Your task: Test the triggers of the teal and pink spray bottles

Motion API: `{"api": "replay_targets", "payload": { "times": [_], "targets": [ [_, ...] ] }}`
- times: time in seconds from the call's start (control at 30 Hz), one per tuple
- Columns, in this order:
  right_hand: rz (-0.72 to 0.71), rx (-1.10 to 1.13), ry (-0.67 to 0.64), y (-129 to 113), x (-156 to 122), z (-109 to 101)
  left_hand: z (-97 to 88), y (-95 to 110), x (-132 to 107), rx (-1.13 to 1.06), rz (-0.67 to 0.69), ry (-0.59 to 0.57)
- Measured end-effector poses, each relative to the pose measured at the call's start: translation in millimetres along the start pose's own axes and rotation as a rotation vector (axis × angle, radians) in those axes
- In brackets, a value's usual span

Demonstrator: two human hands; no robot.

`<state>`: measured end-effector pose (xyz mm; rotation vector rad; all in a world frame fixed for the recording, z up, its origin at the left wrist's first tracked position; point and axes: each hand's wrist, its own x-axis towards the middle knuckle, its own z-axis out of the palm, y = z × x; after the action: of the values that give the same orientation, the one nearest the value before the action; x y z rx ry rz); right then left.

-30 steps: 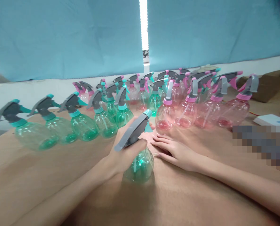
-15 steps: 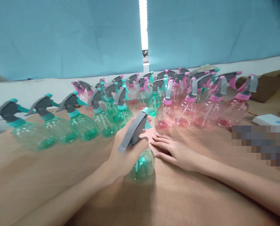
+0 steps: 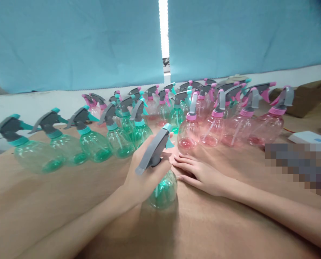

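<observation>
My left hand (image 3: pixel 144 169) is wrapped round the neck of a green spray bottle (image 3: pixel 164 190) with a grey and teal trigger head. That bottle stands on the wooden table (image 3: pixel 209 226) in front of me, its collar hidden by my fingers. Just right of it, my right hand (image 3: pixel 198 171) lies flat on the table with fingers stretched out. Beyond my right hand stand several pink spray bottles (image 3: pixel 188 133). A row of green spray bottles (image 3: pixel 97 144) runs along the left side, their nozzles pointing away to the right.
More green and pink spray bottles (image 3: pixel 164 111) crowd the back of the table. A white box-like object (image 3: pixel 308 137) lies at the right, near a blurred-out patch. Brown cardboard (image 3: pixel 303 100) sits at the far right. Blue curtains (image 3: pixel 76 43) hang behind.
</observation>
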<state>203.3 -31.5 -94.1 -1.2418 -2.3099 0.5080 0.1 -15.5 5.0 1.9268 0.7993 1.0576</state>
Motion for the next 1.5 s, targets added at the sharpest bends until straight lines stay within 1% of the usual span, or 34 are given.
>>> {"api": "replay_targets", "payload": {
  "times": [0.3, 0.5, 0.7, 0.97, 1.1, 1.3, 1.4, 1.5],
  "targets": [
    [-0.001, -0.019, -0.010, 0.2, -0.1, -0.3, 1.2, 0.6, -1.8, 0.023, 0.011, 0.025],
    [-0.005, -0.012, -0.015, 1.9, 0.4, 0.3, -0.7, -1.5, 0.8, 0.017, -0.002, -0.009],
    [-0.021, -0.003, 0.014, 0.1, 0.0, 0.4, -2.0, -1.2, 1.8, 0.045, -0.012, -0.031],
    [-0.013, -0.021, 0.001, -1.1, 0.2, -0.6, -5.9, 1.5, 1.3, 0.099, 0.029, -0.027],
    [-0.018, -0.006, 0.007, -0.4, 0.3, -0.1, -8.7, 1.5, 1.1, 0.085, -0.001, -0.026],
    [-0.025, -0.019, 0.006, 0.4, 0.6, 0.0, -11.0, -2.6, -0.2, 0.077, 0.002, -0.078],
    [-0.034, -0.032, -0.002, 1.9, 0.6, 0.7, -9.0, -4.8, -0.3, 0.068, -0.011, -0.051],
    [-0.043, -0.045, 0.000, 3.3, 1.1, 1.7, -5.7, -5.0, -0.4, 0.106, -0.030, -0.011]
  ]
}}
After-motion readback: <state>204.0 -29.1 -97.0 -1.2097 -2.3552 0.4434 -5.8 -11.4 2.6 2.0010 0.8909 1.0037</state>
